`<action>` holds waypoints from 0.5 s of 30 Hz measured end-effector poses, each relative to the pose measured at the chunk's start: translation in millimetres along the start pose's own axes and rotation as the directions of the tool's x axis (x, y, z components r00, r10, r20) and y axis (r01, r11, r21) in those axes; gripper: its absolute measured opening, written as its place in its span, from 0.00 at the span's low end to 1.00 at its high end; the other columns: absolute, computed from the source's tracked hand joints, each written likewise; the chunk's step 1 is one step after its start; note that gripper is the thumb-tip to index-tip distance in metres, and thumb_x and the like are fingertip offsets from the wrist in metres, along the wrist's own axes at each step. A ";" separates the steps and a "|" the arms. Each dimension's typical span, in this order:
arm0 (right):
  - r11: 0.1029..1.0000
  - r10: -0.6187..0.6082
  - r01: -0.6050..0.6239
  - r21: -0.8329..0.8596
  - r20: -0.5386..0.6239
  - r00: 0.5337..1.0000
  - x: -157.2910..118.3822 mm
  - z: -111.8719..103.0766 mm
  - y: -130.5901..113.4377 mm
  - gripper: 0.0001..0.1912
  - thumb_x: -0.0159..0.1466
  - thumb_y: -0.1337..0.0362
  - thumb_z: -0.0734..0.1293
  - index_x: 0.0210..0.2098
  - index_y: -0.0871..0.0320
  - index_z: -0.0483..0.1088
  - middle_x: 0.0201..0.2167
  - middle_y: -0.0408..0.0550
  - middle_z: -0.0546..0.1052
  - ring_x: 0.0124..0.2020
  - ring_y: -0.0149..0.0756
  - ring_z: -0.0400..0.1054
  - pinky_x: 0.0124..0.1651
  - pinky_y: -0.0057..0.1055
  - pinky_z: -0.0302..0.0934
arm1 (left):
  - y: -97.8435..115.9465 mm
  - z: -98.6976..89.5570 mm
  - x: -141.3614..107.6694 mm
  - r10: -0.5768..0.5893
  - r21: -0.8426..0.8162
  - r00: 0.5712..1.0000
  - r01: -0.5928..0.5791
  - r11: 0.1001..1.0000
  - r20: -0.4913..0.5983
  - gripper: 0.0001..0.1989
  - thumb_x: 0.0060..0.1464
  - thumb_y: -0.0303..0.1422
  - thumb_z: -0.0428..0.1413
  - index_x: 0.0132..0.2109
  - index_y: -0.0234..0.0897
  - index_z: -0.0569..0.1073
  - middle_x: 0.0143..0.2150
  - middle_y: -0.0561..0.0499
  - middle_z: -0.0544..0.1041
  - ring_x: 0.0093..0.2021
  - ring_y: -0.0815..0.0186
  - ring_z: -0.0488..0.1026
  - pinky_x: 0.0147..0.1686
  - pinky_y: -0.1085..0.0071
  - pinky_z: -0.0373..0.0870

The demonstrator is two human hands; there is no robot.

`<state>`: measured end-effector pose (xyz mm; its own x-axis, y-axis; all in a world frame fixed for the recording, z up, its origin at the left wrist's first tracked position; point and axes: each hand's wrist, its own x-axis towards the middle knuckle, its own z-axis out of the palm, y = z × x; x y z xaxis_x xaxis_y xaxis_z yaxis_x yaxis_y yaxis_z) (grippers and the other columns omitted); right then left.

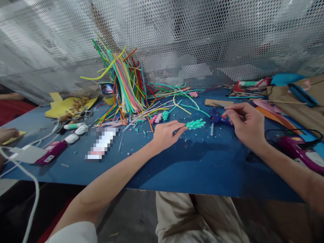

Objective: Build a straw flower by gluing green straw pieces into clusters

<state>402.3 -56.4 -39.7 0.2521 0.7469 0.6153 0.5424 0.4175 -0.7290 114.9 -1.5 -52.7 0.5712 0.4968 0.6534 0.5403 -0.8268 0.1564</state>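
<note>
Left hand (168,135) pinches the left end of a green sprig (196,124) between thumb and fingers, over the middle of the blue table (182,172). Right hand (246,125) is at the glue gun (217,118), thumb and forefinger drawn close; whether they pinch anything, I cannot tell from here. Small tufts (165,115), pink and green, lie just beyond the left hand; behind them stands a bundle of pipe cleaners (129,84).

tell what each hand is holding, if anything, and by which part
The left hand pinches the green fuzzy sprig by its left end. The right hand is by the blue glue gun; whether it holds anything cannot be told.
</note>
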 end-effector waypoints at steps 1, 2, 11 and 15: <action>1.000 0.005 -0.004 0.007 -0.009 1.000 1.8 -0.5 1.5 0.06 0.66 0.61 0.68 0.39 0.54 0.77 0.34 0.49 0.79 0.31 0.35 0.73 0.33 0.33 0.68 | 0.0 0.1 0.0 -0.001 0.000 1.000 0.001 1.000 0.000 0.14 0.67 0.40 0.53 0.44 0.38 0.81 0.37 0.51 0.83 0.30 0.72 0.77 0.29 0.75 0.66; 1.000 0.002 -0.002 0.029 -0.010 1.000 2.9 -0.8 2.2 0.06 0.65 0.62 0.69 0.41 0.54 0.76 0.38 0.51 0.79 0.33 0.36 0.74 0.34 0.33 0.69 | -0.1 0.2 0.0 -0.004 0.004 1.000 0.004 1.000 0.001 0.14 0.67 0.40 0.53 0.44 0.38 0.81 0.37 0.51 0.83 0.30 0.72 0.77 0.29 0.75 0.65; 0.996 -0.084 0.086 -0.012 0.150 0.985 2.3 -10.6 -21.1 0.06 0.69 0.63 0.64 0.44 0.53 0.73 0.43 0.52 0.76 0.32 0.35 0.76 0.38 0.34 0.72 | -3.7 2.6 -0.8 -0.042 0.030 0.996 0.039 0.999 0.073 0.15 0.68 0.41 0.53 0.44 0.41 0.81 0.39 0.52 0.83 0.31 0.72 0.77 0.30 0.75 0.66; 0.965 -0.117 0.063 0.256 0.200 0.973 -18.2 -16.4 -48.3 0.15 0.63 0.64 0.70 0.46 0.46 0.63 0.51 0.49 0.67 0.48 0.46 0.77 0.52 0.46 0.73 | -4.2 4.3 -1.9 -0.045 0.034 0.996 0.043 0.999 0.081 0.16 0.68 0.42 0.52 0.43 0.41 0.82 0.38 0.52 0.83 0.31 0.72 0.77 0.30 0.74 0.67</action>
<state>384.6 -98.6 -10.8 0.0219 0.7814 0.6236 0.3344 0.5821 -0.7412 114.2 2.2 -57.8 0.5945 0.5537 0.5831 0.5850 -0.7954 0.1588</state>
